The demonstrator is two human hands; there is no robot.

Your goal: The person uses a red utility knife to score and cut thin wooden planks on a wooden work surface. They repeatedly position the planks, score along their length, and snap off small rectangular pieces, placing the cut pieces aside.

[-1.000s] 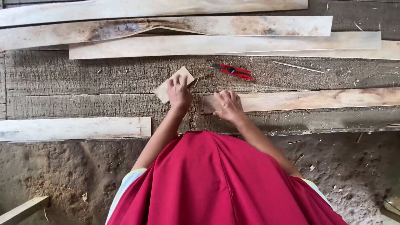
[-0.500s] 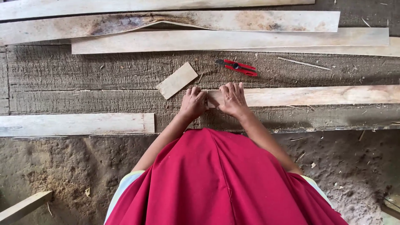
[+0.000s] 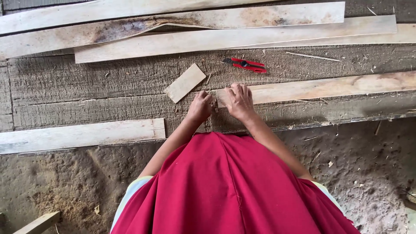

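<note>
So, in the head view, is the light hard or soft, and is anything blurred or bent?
Head view: soft, even light with only faint shadows and no glare. Both the left hand and right hand look sharp at the end of the pale plank, and the red pliers are crisp. The long boards bow slightly toward the top, a mild wide-lens effect.

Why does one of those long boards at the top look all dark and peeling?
The second plank from the top has a dark brown stain, and a strip along its lower edge has split and lifted away. The other planks look pale and whole. Loose splinters and chips are scattered over the rough wooden platform.
</note>
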